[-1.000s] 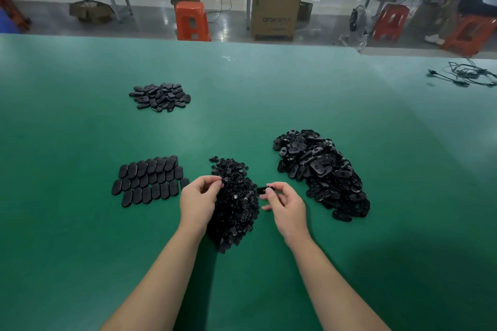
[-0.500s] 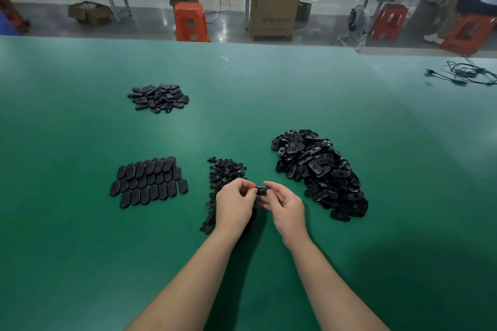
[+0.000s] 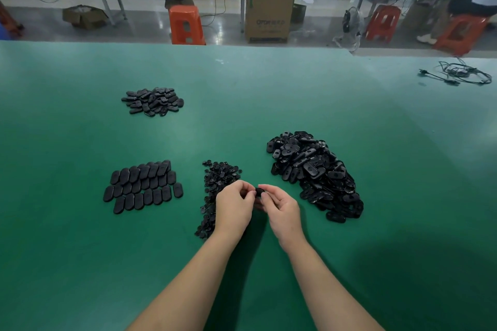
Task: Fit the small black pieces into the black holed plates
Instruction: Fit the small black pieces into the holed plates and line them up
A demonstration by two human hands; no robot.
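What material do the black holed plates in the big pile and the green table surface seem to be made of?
Black holed plates: probably moulded plastic, semi-glossy; light glints on their rounded edges and all share one shape. Green table surface: likely a rubber or vinyl mat, matte with a soft sheen; it shows a broad dull reflection and no seams. Neither is certain from looks alone.

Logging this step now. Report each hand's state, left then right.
Left hand: fingers curled, pinching at the black plate between both hands.
Right hand: fingers pinch that same plate.
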